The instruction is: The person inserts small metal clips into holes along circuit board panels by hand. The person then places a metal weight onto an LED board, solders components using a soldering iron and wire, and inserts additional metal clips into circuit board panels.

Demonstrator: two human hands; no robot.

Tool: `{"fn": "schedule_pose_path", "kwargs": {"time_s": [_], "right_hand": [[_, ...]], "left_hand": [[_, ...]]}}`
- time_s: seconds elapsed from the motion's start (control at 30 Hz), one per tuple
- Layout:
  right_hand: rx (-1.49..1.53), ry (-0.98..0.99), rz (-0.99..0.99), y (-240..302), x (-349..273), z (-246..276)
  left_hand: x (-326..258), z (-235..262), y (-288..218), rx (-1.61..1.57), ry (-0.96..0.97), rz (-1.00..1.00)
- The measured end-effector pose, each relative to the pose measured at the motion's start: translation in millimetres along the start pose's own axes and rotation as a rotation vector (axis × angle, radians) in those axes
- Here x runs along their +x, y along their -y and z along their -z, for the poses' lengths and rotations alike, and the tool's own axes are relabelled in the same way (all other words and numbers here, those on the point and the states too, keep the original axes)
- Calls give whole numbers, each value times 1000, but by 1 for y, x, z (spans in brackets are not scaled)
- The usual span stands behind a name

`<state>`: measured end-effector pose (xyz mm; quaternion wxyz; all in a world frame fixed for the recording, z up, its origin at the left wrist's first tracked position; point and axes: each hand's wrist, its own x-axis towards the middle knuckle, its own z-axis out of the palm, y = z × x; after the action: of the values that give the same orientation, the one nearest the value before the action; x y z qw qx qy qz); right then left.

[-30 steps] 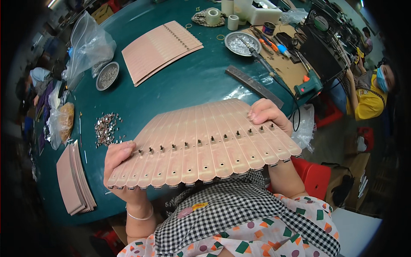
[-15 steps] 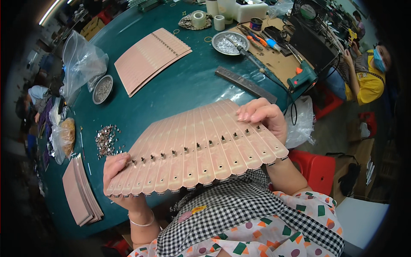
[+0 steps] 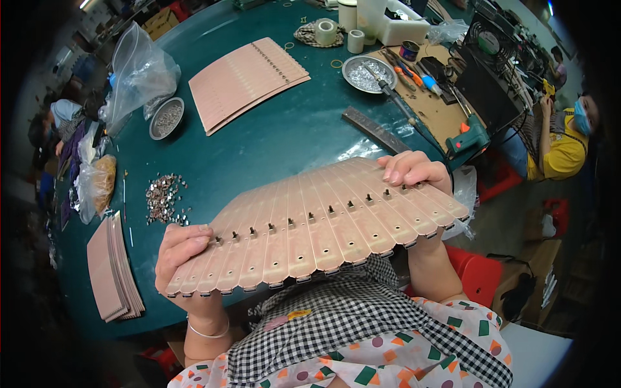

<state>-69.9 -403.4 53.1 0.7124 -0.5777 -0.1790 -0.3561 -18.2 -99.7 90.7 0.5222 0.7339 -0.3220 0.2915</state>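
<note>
A wide copper-pink circuit board panel (image 3: pixel 323 239), scored into narrow strips with scalloped ends, is held up in front of my checked apron. Along it runs a row of small upright metal parts, with dark clips showing at the near edge. My left hand (image 3: pixel 180 255) grips the left end, fingers bent over the top face. At the far right corner, my right hand (image 3: pixel 417 171) is closed around the edge, its thumb hidden beneath. Left of the panel lies a loose heap of small metal clips (image 3: pixel 165 199) on the green table (image 3: pixel 278 139).
Similar panels are stacked at the back (image 3: pixel 242 87) and at the near left (image 3: pixel 107 275). A bowl (image 3: pixel 154 123) of small parts stands by a plastic bag (image 3: pixel 145 71). On the right are a dark metal bar (image 3: pixel 375 129), a soldering iron (image 3: pixel 404 110) and a green tool (image 3: pixel 469 139).
The panel and both hands have shifted a little to the right, and the panel is tilted slightly differently. The left fingers reach farther over its top. The whole view has turned a bit.
</note>
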Motion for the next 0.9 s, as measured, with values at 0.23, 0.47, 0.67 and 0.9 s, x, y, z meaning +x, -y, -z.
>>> {"fn": "schedule_pose_path", "kwargs": {"time_s": [0.23, 0.47, 0.67, 0.9], "right_hand": [[6, 79, -13, 2, 5, 6], [-33, 107, 6, 2, 6, 5], [43, 85, 27, -6, 5, 5], [-7, 128, 9, -7, -3, 19]], "left_hand": [[3, -1, 0, 4, -20, -25], [2, 3, 3, -26, 17, -18], [-7, 6, 1, -200, -11, 154], [-5, 5, 2, -231, 17, 126]]}}
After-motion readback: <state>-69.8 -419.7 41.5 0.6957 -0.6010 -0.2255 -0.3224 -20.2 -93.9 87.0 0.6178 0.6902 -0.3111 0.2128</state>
